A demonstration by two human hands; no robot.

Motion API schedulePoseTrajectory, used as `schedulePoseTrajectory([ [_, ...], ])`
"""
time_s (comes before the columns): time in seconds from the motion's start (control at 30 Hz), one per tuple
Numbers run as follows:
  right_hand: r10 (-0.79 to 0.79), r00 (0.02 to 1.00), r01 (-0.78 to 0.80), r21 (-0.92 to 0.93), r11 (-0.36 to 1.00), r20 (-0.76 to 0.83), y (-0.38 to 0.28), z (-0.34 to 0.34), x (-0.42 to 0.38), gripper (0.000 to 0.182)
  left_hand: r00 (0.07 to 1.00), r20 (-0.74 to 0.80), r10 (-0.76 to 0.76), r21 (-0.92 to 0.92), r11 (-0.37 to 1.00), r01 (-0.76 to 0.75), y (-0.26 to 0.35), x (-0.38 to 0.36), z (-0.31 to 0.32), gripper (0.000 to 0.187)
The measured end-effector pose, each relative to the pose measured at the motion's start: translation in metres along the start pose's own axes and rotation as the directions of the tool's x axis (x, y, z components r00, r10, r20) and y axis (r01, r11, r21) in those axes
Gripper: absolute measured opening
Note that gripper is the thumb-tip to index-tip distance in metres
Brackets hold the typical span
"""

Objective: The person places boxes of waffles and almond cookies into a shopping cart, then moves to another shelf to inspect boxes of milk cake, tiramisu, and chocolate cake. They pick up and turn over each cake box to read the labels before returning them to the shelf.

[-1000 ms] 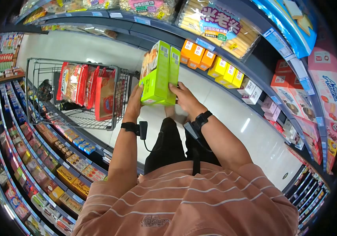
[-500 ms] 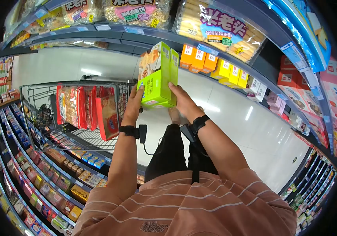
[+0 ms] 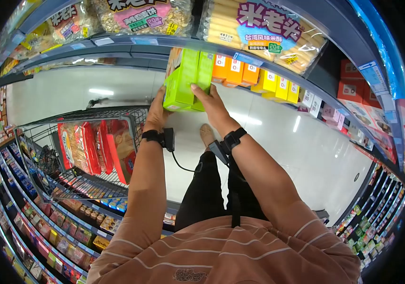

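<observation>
Two bright green boxes (image 3: pixel 181 87) stand side by side between my hands, their far ends at the shelf edge beside the orange boxes (image 3: pixel 234 71). My left hand (image 3: pixel 158 110) presses on their left side, its fingers partly hidden by the box. My right hand (image 3: pixel 210 102) grips them from the right, with a finger over the near top. Yellow boxes (image 3: pixel 275 86) follow to the right of the orange ones. Above, on the upper shelf, lies a large clear pack of rolled snacks (image 3: pixel 259 35).
A shopping cart (image 3: pixel 134 128) with red snack packs (image 3: pixel 82 147) stands on the left. Shelves of small goods (image 3: pixel 65 222) curve along the lower left. A blue shelf rail (image 3: pixel 202 46) crosses above my hands. More shelving (image 3: pixel 377 213) stands at the lower right.
Both hands have moved the green boxes up and forward, to the shelf beside the orange boxes. The cart appears further left and lower.
</observation>
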State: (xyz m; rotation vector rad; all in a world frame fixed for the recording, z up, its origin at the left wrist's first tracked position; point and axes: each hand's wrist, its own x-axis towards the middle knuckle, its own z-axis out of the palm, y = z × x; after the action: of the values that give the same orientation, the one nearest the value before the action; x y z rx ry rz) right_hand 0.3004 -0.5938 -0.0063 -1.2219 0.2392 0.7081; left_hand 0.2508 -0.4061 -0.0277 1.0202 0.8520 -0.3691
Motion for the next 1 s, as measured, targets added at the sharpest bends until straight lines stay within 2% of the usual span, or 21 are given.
schedulePoseTrajectory([
  [0.3, -0.139, 0.989, 0.14, 0.003, 0.99, -0.054, 0.015, 0.0, 0.028, 0.073, 0.999, 0.048, -0.015, -0.016, 1.0, 0.016, -0.002, 0.034, -0.007, 0.069],
  [0.5, -0.059, 0.997, 0.059, -0.003, 0.998, -0.056, 0.002, 0.0, 0.043, 0.074, 0.996, 0.094, -0.008, -0.031, 0.999, 0.011, 0.001, 0.065, -0.003, 0.073],
  [0.6, -0.09, 0.993, 0.087, -0.034, 0.996, -0.079, -0.001, 0.0, 0.05, 0.072, 0.995, 0.097, -0.002, -0.044, 0.999, 0.006, 0.002, 0.081, 0.002, 0.066],
  [0.7, -0.088, 0.988, 0.078, -0.081, 0.994, -0.124, 0.003, 0.001, 0.058, 0.07, 0.997, 0.072, -0.036, -0.15, 0.988, 0.047, 0.004, 0.099, 0.007, 0.059],
  [0.8, -0.093, 0.987, 0.085, -0.066, 0.994, -0.129, 0.015, -0.002, 0.068, 0.071, 0.998, 0.031, 0.06, -0.157, 0.986, -0.054, -0.006, 0.106, 0.008, 0.053],
  [0.87, -0.014, 0.988, -0.002, -0.104, 0.995, -0.155, 0.022, -0.004, 0.066, 0.074, 0.985, 0.053, 0.165, -0.156, 0.976, -0.155, -0.031, 0.117, -0.003, 0.053],
  [0.93, 0.094, 0.978, -0.119, -0.126, 0.985, -0.187, 0.034, -0.009, 0.07, 0.075, 0.99, 0.01, 0.139, -0.257, 0.957, -0.132, -0.035, 0.114, 0.001, 0.054],
  [1.0, 0.231, 0.946, -0.264, -0.126, 0.956, -0.226, 0.046, -0.013, 0.076, 0.075, 0.997, -0.069, -0.037, -0.457, 0.889, 0.001, -0.038, 0.114, 0.013, 0.057],
])
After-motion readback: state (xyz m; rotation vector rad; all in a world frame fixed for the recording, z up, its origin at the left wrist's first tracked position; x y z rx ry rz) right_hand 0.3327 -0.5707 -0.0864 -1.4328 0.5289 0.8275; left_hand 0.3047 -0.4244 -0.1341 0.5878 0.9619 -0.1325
